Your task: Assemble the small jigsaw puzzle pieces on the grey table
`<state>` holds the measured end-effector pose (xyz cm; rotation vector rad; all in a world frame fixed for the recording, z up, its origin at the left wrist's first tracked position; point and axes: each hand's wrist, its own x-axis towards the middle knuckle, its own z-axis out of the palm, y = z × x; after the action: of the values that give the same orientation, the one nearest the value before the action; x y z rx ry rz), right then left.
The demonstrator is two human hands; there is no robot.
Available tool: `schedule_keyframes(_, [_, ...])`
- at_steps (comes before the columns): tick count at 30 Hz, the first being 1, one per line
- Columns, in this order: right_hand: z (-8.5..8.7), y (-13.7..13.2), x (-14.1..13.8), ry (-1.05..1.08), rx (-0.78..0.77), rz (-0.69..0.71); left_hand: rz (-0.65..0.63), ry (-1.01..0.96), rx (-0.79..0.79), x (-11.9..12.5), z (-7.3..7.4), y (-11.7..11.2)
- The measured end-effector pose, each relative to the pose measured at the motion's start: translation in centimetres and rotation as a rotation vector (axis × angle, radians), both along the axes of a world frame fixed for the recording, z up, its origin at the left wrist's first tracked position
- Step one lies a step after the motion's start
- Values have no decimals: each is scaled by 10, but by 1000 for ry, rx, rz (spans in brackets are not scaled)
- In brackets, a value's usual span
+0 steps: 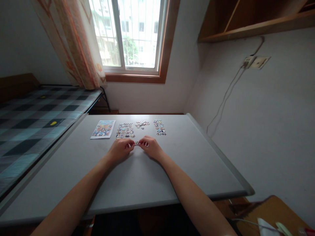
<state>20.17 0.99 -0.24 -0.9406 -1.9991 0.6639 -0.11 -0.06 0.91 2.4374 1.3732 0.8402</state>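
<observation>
Both my hands rest on the grey table (172,170), fingertips meeting over a small jigsaw piece (136,143). My left hand (121,149) and my right hand (150,147) each pinch that piece from either side, fingers curled. Just beyond them lie three loose groups of puzzle pieces: a wide cluster (125,130), a small cluster (142,124) and a narrow strip (159,127). A printed reference picture (103,128) lies flat to the left of the clusters.
A bed with a checked cover (31,121) runs along the table's left edge. A window (133,32) with a curtain (73,42) is behind. The wall on the right carries a socket (256,61) with a hanging cable. A wooden shelf (253,19) hangs above.
</observation>
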Motion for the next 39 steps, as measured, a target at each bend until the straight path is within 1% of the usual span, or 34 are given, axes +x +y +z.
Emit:
schedule_keyframes(12, [4,0,1,2,-19,5,-31,25,-6,-1,2,-1])
schedule_keyframes(18, [3,0,0,19,-12,-13,9,10,6,0,5,-2])
schedule_keyframes(25, [2,2,1,38,-5,-36,26,-15,37,1,7,-4])
schedule_keyframes(34, [4,1,0,48,-2,-55,-46,-25,9,2,6,-3])
schedule_keyframes(39, [5,0,-1,57,2,-51,-39,-27,13,2,4,-3])
